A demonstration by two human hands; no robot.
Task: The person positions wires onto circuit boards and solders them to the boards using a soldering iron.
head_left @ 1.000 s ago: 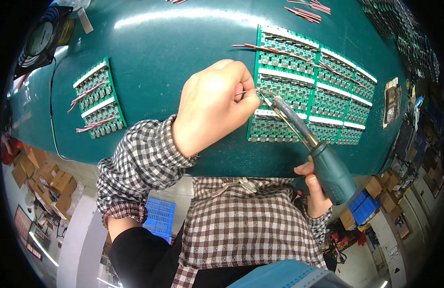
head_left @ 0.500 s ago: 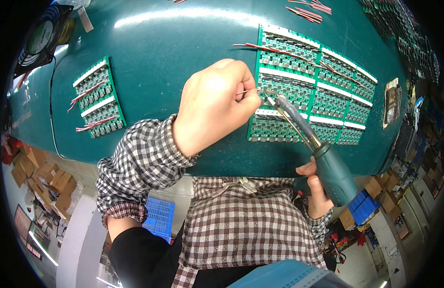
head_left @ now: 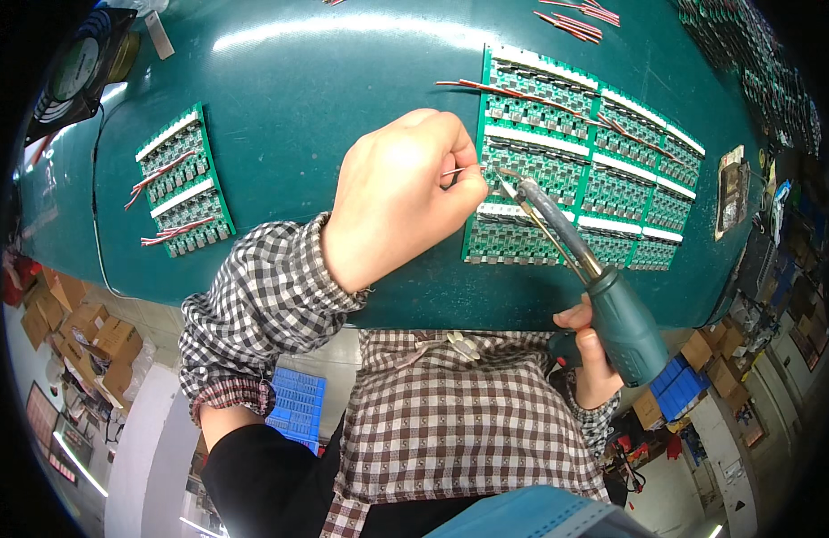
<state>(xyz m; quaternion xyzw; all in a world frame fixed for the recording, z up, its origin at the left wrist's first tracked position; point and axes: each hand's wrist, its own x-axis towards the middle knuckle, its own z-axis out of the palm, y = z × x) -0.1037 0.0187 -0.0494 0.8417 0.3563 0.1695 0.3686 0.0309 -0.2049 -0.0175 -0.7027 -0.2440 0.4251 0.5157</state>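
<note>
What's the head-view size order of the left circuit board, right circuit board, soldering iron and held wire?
1. Right circuit board
2. Left circuit board, soldering iron: too similar to rank
3. Held wire

Head camera: worn on the person's head, the left one of a side-by-side pair
Facing: down and somewhat forward, upright, over the worktop in the upper half and the checked apron below
Lens: wide fisheye; the worktop's front edge bows, and black rounds off the corners
Circuit-board panel: seen from above at a slant, right of the middle
Soldering iron: between the panel and the apron, at middle nearness
Blue mask: closest to the lens, cut by the lower edge
Rim: bent fan upper left, cartons farther down
</note>
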